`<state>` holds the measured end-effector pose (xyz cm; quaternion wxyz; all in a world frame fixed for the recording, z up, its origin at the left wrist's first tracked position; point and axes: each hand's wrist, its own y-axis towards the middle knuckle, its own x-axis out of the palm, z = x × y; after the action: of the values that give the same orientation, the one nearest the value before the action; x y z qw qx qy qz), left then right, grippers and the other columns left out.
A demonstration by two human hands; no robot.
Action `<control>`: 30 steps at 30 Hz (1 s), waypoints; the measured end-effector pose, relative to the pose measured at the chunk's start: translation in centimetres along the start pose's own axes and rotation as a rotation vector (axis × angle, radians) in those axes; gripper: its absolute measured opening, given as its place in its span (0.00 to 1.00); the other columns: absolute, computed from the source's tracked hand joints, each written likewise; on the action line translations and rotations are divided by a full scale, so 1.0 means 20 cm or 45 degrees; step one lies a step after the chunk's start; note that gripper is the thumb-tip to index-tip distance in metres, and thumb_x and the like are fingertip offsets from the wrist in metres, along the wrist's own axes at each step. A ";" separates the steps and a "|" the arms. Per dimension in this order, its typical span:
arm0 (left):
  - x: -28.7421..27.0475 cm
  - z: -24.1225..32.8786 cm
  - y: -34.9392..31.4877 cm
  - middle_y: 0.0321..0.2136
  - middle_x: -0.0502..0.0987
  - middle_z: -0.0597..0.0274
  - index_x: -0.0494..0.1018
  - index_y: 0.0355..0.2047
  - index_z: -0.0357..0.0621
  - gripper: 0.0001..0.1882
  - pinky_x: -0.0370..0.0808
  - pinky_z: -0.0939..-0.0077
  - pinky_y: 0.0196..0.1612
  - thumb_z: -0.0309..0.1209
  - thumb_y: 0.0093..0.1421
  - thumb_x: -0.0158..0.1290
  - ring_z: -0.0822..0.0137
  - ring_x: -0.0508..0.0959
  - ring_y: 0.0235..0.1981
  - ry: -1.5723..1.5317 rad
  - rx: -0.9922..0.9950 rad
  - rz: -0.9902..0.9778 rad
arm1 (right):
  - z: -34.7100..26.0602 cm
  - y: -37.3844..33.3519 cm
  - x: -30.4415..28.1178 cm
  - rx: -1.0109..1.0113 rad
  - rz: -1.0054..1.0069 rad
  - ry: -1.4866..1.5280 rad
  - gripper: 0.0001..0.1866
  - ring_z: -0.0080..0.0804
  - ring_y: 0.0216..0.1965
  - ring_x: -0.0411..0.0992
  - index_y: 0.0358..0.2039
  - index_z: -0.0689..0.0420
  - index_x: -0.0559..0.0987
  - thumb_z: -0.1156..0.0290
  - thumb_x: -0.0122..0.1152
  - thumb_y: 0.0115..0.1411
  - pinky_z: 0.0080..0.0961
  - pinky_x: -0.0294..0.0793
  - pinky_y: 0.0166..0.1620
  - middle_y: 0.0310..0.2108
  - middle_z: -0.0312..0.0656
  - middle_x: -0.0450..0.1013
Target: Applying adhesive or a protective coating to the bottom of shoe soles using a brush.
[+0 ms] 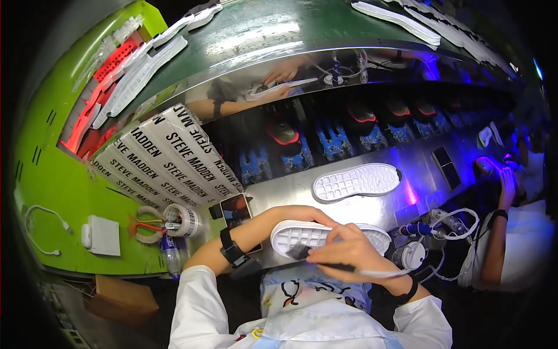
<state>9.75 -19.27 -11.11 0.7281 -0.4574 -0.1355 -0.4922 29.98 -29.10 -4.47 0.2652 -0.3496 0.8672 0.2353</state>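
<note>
A white shoe sole [288, 237] lies in front of me with its gridded inner side up. My left hand [314, 215] reaches over its far edge and holds it; the fingertips are partly hidden behind my other hand. In my right hand [349, 253], the fingers are closed round a brush [331, 266] with a dark handle. Its dark bristles [299, 250] touch the inside of the sole, left of the middle. Just beyond, a second white sole [357, 182] rests grid side up on the metal worktop [279, 195].
On the left stand a printed box [168, 157], tape rolls [185, 221], scissors [145, 227] and a bottle [170, 256]. A phone [235, 210] lies by my left forearm. A lidded white cup [410, 255] and tubing [465, 224] sit right; a co-worker's hand [507, 183] is beyond.
</note>
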 end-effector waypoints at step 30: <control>0.20 -0.16 0.13 0.59 0.58 0.43 0.51 0.63 0.41 0.40 0.71 0.53 0.51 0.54 0.58 0.42 0.48 0.63 0.56 -1.079 1.437 -0.196 | -0.04 0.07 0.11 0.180 0.565 0.404 0.12 0.29 0.33 0.75 0.39 0.61 0.80 0.77 0.61 0.52 0.23 0.73 0.38 0.35 0.46 0.77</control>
<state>13.02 -23.96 -11.61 0.7018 -0.1516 -0.6733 -0.1768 27.44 -29.64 -4.92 0.0918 -0.1642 0.9675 0.1690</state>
